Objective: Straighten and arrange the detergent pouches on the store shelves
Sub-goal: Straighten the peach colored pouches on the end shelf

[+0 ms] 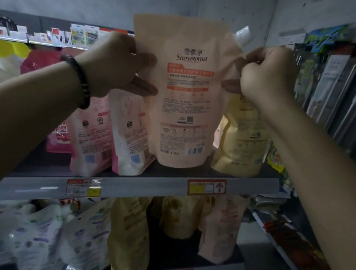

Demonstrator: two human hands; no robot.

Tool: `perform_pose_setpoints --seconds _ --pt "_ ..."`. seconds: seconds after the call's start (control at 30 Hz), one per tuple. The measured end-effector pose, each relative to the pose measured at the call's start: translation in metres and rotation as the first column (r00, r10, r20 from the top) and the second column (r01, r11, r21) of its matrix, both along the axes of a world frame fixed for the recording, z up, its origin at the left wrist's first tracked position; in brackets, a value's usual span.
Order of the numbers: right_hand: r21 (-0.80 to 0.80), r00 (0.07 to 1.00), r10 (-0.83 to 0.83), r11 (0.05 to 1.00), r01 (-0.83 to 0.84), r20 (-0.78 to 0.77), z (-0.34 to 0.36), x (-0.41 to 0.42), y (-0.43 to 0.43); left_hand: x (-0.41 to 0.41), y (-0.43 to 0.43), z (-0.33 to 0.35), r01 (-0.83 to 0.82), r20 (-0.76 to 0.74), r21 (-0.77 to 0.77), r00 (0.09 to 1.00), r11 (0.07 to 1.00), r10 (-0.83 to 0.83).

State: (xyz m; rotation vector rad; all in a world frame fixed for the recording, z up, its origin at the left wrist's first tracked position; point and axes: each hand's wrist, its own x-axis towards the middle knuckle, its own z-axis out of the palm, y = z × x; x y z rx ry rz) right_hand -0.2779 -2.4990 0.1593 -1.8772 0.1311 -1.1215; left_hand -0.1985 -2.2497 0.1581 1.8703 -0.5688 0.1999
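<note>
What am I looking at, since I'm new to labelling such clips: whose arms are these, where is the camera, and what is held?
There is no machine here: a person works with bare hands, and the single camera sits on their head, looking forward and down. The left hand grips the left edge of a peach detergent pouch; the right hand pinches its right edge below the white spout. The pouch is upright, back label toward the camera, its base down at the shelf. There, pink pouches stand to its left and a yellow pouch to its right.
</note>
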Motion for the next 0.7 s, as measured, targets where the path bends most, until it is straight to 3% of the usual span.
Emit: perform_pose_setpoints --seconds 0.13,0.2,0.3,0.7 --pt "-0.021 0.993 -0.075 0.997 0.074 -0.089 -0.013 0.020 -0.010 0.002 -0.013 -0.009 -0.030 -0.099 -0.060 0.995 0.998 0.024" --pt "-0.057 0.981 -0.094 0.995 0.086 -0.169 -0.022 0.025 -0.017 0.010 -0.014 -0.025 -0.055 -0.092 0.066 0.994 0.996 0.061" --pt "0.036 0.979 0.025 0.999 -0.018 -0.204 -0.026 0.028 -0.028 0.011 -0.017 -0.031 -0.108 -0.005 0.185 0.994 0.977 0.111" --pt "0.016 0.974 0.125 0.992 -0.124 -0.192 -0.030 0.012 -0.038 -0.009 -0.016 -0.018 -0.160 0.006 0.046 0.987 0.986 0.160"
